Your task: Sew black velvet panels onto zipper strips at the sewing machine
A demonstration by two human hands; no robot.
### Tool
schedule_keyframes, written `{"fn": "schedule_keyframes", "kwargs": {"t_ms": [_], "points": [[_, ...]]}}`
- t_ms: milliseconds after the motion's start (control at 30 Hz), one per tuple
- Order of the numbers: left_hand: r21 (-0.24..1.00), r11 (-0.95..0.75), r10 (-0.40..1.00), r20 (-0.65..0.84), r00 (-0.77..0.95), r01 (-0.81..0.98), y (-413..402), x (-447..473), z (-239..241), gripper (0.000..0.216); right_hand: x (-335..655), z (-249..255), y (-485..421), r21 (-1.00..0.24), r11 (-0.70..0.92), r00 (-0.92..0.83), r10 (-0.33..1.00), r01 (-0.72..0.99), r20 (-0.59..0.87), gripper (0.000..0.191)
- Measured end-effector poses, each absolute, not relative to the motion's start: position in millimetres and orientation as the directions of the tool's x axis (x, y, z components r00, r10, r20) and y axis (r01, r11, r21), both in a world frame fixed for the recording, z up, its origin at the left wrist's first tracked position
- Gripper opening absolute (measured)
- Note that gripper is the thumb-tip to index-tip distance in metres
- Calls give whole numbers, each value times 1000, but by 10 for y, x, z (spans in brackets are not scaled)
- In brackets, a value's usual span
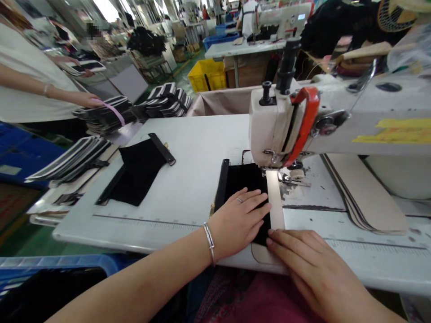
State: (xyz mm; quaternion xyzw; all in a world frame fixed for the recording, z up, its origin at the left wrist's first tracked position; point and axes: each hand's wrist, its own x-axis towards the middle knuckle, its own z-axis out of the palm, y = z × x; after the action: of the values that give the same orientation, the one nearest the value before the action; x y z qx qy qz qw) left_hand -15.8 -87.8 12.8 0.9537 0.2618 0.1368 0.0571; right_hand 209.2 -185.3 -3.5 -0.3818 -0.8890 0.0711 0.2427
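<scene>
A black fabric piece (244, 177) with a dark edge strip lies over a beige panel (276, 211), and its far end is under the needle area of a sewing machine (269, 130). Flat on the black fabric, my left hand (239, 217) spreads its fingers. My right hand (306, 258) lies at the near right edge of the fabric and panel, fingers stretched out together and fingertips touching them. Its thumb is hidden. Away to the left on the table rests a second black fabric piece (138, 172) with dark strips at two ends.
Several beige panels (370, 197) are stacked right of the needle. Striped pieces (74, 157) lie in piles at the left, where a person (37, 85) stands. A blue crate (60, 264) is below the table's left front edge. A yellow bin (208, 75) stands beyond.
</scene>
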Motion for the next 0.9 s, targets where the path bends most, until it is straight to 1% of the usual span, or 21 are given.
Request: {"fn": "schedule_keyframes", "kwargs": {"t_ms": [133,233,333,500,633,900], "points": [[192,-869,492,241,837,455,-870,-148,151,33,2113,-55,-1787,-347,661,-583,751,665,311,43],[254,-877,469,270,841,407,-906,-169,154,28,2120,-61,-1727,-352,645,-580,764,678,283,43],[294,-868,479,283,831,401,-898,-187,138,34,2129,-66,-1652,-338,649,-582,761,682,286,45],[253,-876,470,261,843,411,-753,-162,102,31,2161,-73,-1504,-325,663,-598,749,674,287,43],[228,-884,461,274,844,408,-628,-127,93,30,2179,-61,-1392,-298,676,-607,737,674,297,39],[251,-878,474,333,815,409,-426,-87,62,25,2201,-50,-1173,-269,665,-592,745,697,307,38]]}}
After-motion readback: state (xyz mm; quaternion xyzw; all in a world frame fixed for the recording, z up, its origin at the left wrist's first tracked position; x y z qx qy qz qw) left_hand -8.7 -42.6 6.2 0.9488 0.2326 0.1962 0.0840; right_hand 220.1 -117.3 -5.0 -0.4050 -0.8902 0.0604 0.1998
